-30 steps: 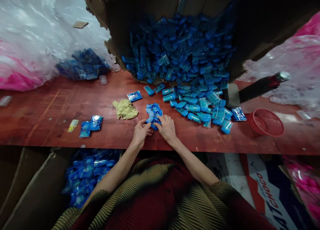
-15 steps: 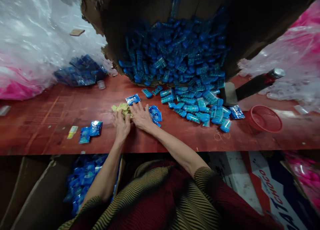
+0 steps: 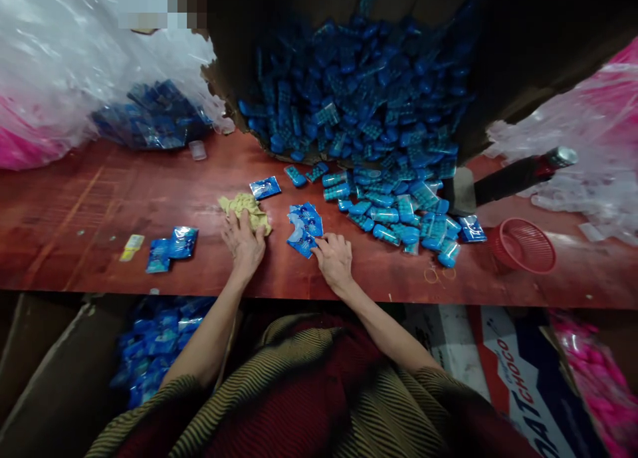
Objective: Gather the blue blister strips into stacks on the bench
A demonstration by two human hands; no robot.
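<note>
My left hand (image 3: 245, 246) lies with spread fingers on the near edge of a crumpled yellow cloth (image 3: 249, 207). To its right, my right hand (image 3: 335, 262) has its fingers bent and drawn together at the lower right edge of a small group of flat blue printed wrappers (image 3: 305, 225). Thumb and fingertips appear to pinch one wrapper's corner. Just beyond the cloth is a single shiny blue sachet (image 3: 266, 187). Clear bottles with blue caps and blue-green pellets (image 3: 383, 215) are heaped to the right of the wrappers.
A torn-edged carton (image 3: 219, 86) full of similar bottles opens onto the red table (image 3: 100, 199). Two blue sachets (image 3: 183, 242) lie at left. At right are a red plastic basket (image 3: 526, 245), a dark bar with a metal end (image 3: 518, 179) and rubber bands (image 3: 431, 275).
My right hand has left the yellow cloth and moved right and nearer to me, to the blue wrappers. My left hand stays at the cloth. The view has shifted slightly.
</note>
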